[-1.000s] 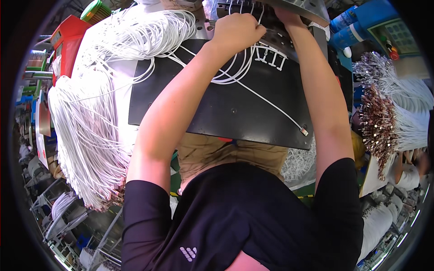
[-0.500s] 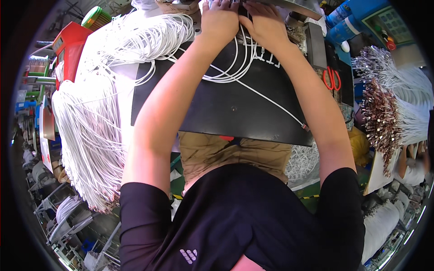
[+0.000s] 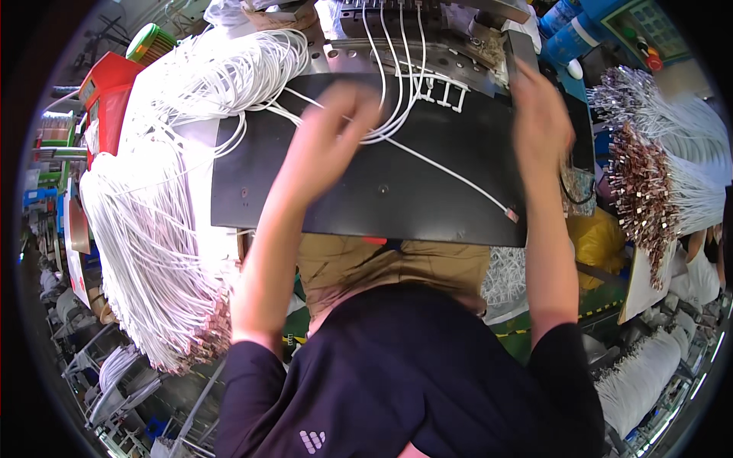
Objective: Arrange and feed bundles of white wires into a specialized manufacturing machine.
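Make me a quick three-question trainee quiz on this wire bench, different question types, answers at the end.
1. True or false: the big bundle of white wires hangs off the person's left side of the black work mat.
2. Which hand is over the loops of white wire on the mat? A) left hand B) right hand
3. Fill in: the single white wire lying across the mat ends near its ____ edge.

Key: 1 true. 2 A. 3 right.

Bright, even; hands motion-blurred; fisheye edges bent.
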A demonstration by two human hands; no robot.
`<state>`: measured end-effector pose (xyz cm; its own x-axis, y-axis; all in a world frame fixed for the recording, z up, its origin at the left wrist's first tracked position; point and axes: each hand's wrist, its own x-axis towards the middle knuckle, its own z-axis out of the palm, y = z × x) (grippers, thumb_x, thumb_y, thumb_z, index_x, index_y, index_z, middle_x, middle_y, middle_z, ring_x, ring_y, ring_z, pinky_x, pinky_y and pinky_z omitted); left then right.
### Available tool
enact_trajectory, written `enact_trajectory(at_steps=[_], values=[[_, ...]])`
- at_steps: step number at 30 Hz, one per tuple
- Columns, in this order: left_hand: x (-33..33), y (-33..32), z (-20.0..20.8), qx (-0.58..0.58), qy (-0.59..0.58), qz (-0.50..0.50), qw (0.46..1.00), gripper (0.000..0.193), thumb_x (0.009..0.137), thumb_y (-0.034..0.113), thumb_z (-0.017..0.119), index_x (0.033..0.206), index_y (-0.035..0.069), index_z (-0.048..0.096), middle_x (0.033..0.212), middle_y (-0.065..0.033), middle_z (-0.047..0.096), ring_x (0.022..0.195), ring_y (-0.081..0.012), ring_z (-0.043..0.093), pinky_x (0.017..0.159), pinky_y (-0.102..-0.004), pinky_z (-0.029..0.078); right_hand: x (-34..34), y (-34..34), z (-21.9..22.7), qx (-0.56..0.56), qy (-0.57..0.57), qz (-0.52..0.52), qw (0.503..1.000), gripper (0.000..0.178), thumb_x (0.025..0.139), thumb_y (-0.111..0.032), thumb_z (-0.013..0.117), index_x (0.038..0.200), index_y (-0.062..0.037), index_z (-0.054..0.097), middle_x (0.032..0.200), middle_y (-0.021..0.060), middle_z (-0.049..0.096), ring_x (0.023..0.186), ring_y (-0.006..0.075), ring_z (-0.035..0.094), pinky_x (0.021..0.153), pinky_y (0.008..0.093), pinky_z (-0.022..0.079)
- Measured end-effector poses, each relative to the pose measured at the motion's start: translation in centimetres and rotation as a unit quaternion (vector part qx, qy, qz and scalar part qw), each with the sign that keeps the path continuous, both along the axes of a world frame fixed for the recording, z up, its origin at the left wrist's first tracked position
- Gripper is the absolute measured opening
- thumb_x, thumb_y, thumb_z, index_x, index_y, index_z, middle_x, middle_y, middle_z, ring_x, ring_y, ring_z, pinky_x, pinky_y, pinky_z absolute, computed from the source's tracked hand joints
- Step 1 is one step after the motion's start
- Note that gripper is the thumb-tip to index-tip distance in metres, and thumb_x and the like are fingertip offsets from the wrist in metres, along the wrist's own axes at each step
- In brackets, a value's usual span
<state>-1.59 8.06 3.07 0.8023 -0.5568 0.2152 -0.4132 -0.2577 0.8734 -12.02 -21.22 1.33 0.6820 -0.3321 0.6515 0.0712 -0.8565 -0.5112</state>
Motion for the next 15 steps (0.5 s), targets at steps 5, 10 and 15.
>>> enact_trajectory(at_steps=[5,10,15], values=[[-12.4,13.1,-6.7,-0.185,0.590,-0.106,0.779,0.041,0.098,0.038,0.064,0.082,0.000,0.064,0.075,-0.0104,0.068,0.065,-0.0179,0.062,0.061,-0.0304,0.049,-18.2,1.7,-4.6,0.213,0.021,-0.247,0.945,0.028,0.104,-0.013,0.045,0.081,-0.0018,0.054,0.073,0.0031,0.053,0.065,0.0119,0.046,0.060,0.0270,0.039],[-14.0,14.5,-13.8,-0.256,0.423,0.360,0.791,0.035,0.098,0.034,0.064,0.086,0.001,0.063,0.075,-0.0064,0.066,0.062,-0.0155,0.059,0.060,-0.0281,0.047,-22.0,11.0,-10.0,0.364,0.331,-0.032,0.870,0.014,0.095,-0.009,0.056,0.092,0.0013,0.066,0.079,0.0054,0.067,0.070,0.0117,0.060,0.065,0.0283,0.047],[-12.3,14.5,-12.9,-0.228,0.377,0.341,0.831,0.023,0.100,0.021,0.059,0.084,0.006,0.063,0.072,-0.0010,0.061,0.064,-0.0102,0.055,0.061,-0.0257,0.044,-20.0,10.5,-10.8,0.448,0.296,-0.059,0.842,0.014,0.093,-0.006,0.060,0.098,0.0030,0.069,0.091,0.0088,0.073,0.077,0.0152,0.065,0.071,0.0295,0.051]])
